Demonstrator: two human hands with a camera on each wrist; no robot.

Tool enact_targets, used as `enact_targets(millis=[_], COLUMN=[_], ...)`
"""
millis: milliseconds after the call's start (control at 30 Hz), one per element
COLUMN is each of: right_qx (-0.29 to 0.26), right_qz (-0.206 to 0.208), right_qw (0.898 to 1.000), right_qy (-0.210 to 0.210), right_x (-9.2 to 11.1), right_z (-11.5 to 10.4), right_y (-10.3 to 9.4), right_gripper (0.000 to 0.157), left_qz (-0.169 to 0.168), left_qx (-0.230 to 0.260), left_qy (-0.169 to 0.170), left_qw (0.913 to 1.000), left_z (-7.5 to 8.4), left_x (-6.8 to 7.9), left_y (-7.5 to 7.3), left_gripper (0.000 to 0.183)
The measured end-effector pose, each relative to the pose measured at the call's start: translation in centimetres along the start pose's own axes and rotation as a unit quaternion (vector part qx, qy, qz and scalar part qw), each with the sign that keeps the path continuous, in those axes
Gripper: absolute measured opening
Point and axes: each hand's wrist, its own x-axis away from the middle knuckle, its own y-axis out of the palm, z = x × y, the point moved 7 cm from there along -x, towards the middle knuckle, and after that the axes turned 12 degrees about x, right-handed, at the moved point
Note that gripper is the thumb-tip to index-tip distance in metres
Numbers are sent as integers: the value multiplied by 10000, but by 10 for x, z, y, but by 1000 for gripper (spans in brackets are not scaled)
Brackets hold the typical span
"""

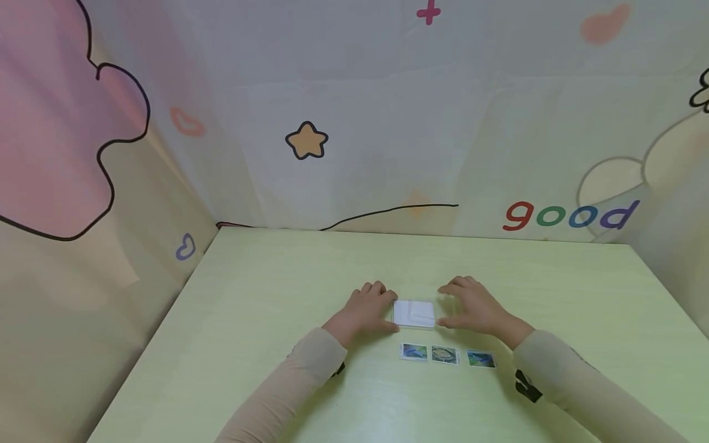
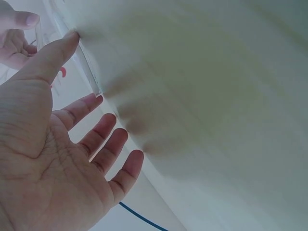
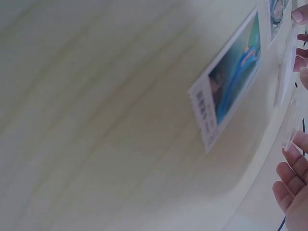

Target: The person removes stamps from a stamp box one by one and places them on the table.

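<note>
A flat white case [image 1: 413,315] lies on the table. My left hand [image 1: 367,309] holds its left end, thumb at the near corner and index finger at the far corner. At the right end is my right hand [image 1: 477,307], its thumb and index finger spread around a thin clear piece [image 3: 290,124], which the right wrist view shows between them. Nearer to me lie three stamps in a row: a blue-green one [image 1: 414,351], one with a round motif [image 1: 445,355] and a dark blue-green one [image 1: 480,359]. The white case's contents cannot be told.
The pale green table [image 1: 277,295] meets a printed cloth backdrop [image 1: 376,172] at its back and sides. A dark strap [image 1: 527,387] shows below the right sleeve. A dark blue cord [image 2: 143,217] crosses the left wrist view beyond the table edge.
</note>
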Motion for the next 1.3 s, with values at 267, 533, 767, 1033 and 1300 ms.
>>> enact_targets(millis=[267,533,767,1033,1300], right_qx=[4,-64,41,6,-53], right_qz=[-105,-280,-331,-435,-535], right_qw=[9999,9996,9993,9988,9983], right_qy=[-97,-83,-142,-203,-228], right_x=[-4,-7,-10,-13,-16], right_z=[-6,-12,-16,-20,-23], right_y=[5,11,14,16,19], right_gripper=[59,57,56,55,54], left_qz=[-10,-7,18,10,45], left_qx=[-111,-139,-92,-30,-166], left_qy=[-27,-81,11,48,94], left_qw=[9999,9999,10000,10000,9998], left_z=[0,-1,-1,-2,-1], left_x=[0,0,0,-2,-1], left_y=[0,0,0,0,-2], left_gripper=[62,61,60,60,58])
